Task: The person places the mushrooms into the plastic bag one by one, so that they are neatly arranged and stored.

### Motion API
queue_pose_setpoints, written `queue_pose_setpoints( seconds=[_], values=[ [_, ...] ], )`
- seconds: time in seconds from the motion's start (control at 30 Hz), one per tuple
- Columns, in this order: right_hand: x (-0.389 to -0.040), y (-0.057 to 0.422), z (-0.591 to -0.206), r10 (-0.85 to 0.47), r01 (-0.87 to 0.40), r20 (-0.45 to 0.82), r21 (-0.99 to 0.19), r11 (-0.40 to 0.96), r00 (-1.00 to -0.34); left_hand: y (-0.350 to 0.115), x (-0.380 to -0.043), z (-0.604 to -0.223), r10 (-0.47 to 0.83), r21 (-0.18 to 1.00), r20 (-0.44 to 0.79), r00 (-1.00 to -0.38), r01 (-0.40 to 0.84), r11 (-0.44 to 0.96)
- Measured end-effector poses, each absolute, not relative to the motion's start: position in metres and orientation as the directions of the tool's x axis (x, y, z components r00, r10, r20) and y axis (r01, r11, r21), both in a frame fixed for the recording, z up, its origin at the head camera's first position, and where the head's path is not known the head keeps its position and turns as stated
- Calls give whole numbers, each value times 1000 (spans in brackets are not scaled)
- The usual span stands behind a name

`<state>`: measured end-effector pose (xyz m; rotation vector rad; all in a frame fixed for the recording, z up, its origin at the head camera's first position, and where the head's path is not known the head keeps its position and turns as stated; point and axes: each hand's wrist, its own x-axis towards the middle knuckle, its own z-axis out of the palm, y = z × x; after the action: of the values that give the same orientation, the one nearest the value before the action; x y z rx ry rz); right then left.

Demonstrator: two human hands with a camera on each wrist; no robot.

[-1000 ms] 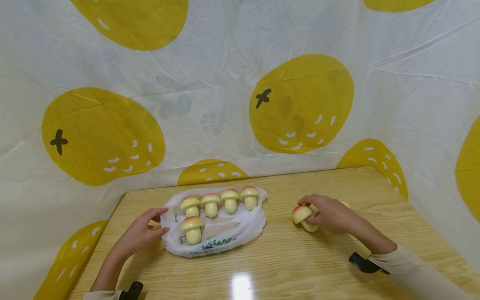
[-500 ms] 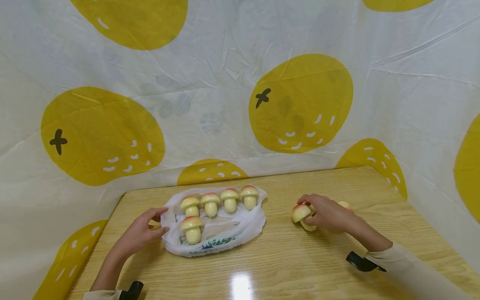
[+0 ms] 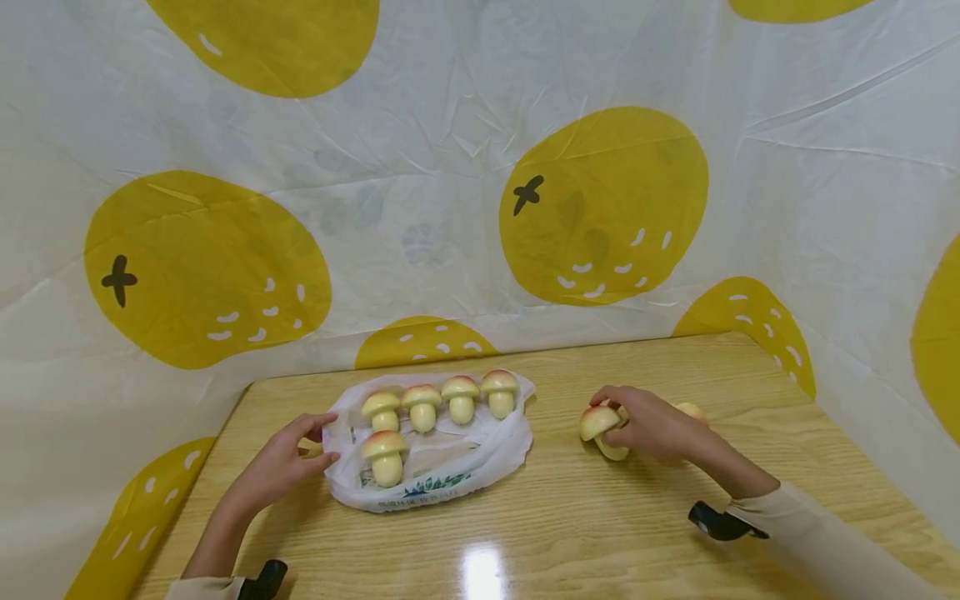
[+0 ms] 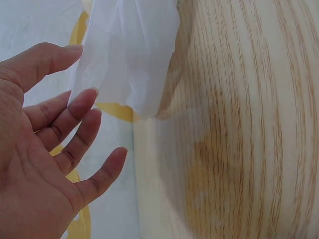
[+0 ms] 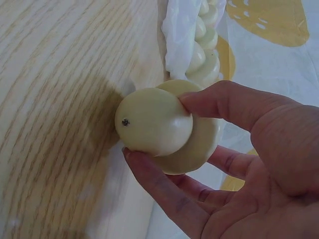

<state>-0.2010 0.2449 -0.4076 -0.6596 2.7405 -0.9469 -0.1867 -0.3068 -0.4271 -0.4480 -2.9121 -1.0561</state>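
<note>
A toy mushroom (image 3: 600, 423) with a red-tinged cap is pinched in my right hand (image 3: 654, 425), close over the table to the right of the bag. In the right wrist view, thumb and fingers hold the pale stem (image 5: 154, 122), its dark-spotted end facing the camera. My left hand (image 3: 281, 462) is at the left edge of a white plastic bag (image 3: 480, 475). The left wrist view has its thumb and fingers apart, fingertips right at the bag's edge (image 4: 129, 59). Several similar mushrooms (image 3: 461, 400) sit on the bag, mostly in a back row, with one mushroom (image 3: 386, 458) in front.
Another mushroom (image 3: 692, 410) lies behind my right hand, mostly hidden by it. The wooden table (image 3: 585, 533) meets a white curtain (image 3: 420, 208) with large yellow fruit prints at the back and sides.
My right hand has shifted slightly left with the mushroom, baring more of the mushroom behind it. The left hand and the bag stay in place.
</note>
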Motion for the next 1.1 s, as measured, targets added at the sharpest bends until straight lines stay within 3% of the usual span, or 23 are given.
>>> queue_pose_setpoints(
  seconds=[0.37, 1.1],
  values=[
    [-207, 238, -403, -476, -352, 23, -705, 616, -879, -308, -188, -427, 254, 634, 97, -962, 256, 730],
    [-219, 205, -393, -482, -360, 67, -754, 549, -874, -307, -187, -424, 256, 633, 88, -963, 253, 732]
  ],
)
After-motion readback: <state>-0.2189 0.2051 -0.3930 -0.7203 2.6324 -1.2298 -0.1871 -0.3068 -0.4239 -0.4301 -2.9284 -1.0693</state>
